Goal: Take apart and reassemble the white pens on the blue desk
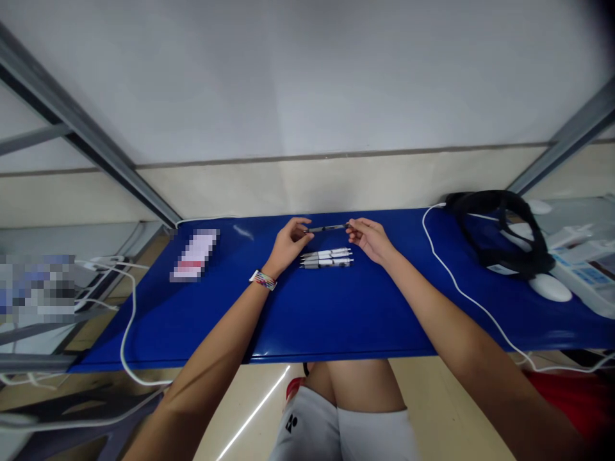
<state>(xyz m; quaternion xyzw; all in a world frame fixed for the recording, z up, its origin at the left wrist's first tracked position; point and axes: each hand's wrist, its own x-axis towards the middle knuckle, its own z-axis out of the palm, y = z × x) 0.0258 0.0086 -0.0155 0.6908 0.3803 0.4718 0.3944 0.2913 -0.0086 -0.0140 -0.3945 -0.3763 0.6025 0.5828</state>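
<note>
A dark pen (pixel 327 228) lies level between my two hands near the back of the blue table (pixel 336 314). My left hand (pixel 291 241) pinches its left end between thumb and fingers, with a woven band on the wrist. At the other end, the fingertips of my right hand (pixel 369 238) are closed on the pen. Just in front of it, several white-and-grey pens (pixel 327 258) rest side by side in a neat row, apart from both hands.
To the left lies a blurred-out phone-like item (pixel 195 256). A black head strap device (pixel 502 234) stands at the right beside white boxes (pixel 589 269). White cables (pixel 451 275) cross the table on the right and hang over the left edge. Metal posts (pixel 91 134) flank the table.
</note>
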